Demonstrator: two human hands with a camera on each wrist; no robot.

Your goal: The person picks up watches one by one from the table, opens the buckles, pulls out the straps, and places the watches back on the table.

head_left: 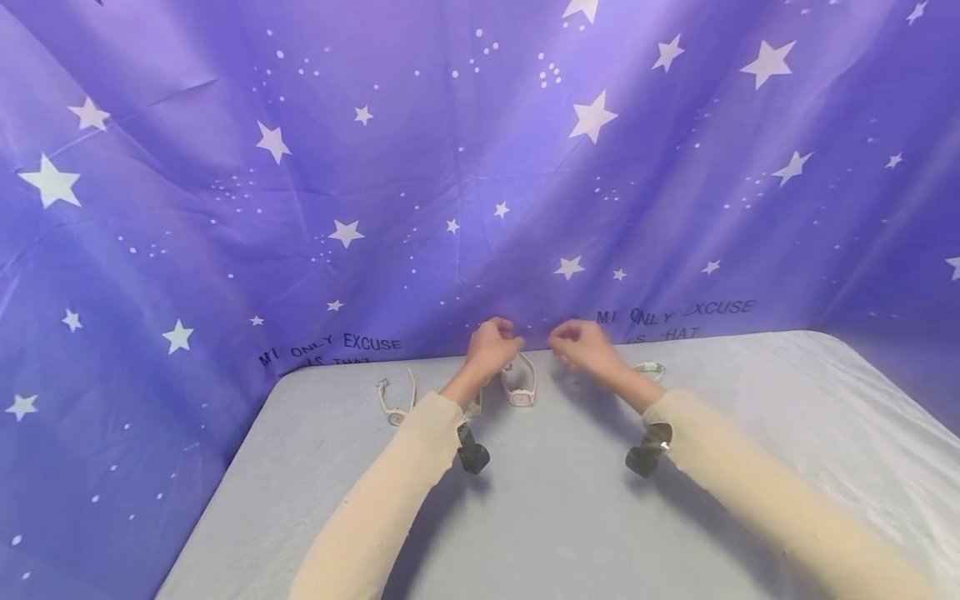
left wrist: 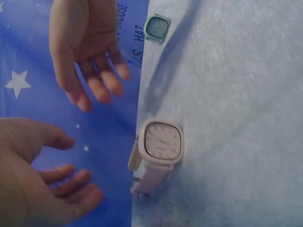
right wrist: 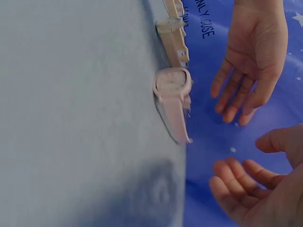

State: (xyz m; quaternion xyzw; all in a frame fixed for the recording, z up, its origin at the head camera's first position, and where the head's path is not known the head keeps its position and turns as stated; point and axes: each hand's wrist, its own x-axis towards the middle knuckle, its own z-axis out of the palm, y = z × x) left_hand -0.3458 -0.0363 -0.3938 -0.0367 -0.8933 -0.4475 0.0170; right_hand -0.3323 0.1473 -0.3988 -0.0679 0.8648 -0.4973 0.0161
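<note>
Left hand (head_left: 493, 346) and right hand (head_left: 582, 344) hang loosely spread, empty, flanking the pink, rounded-square, plastic-looking wristwatch (head_left: 521, 398); seemingly between grasps, gripping it would call for reaching down.

Bright head view with soft shadows across the pale tabletop (head_left: 555, 517), wrist views dimmer and hazier

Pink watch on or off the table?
On the table: the pink watch rests near the far edge, left hand and right hand apart from it.
</note>
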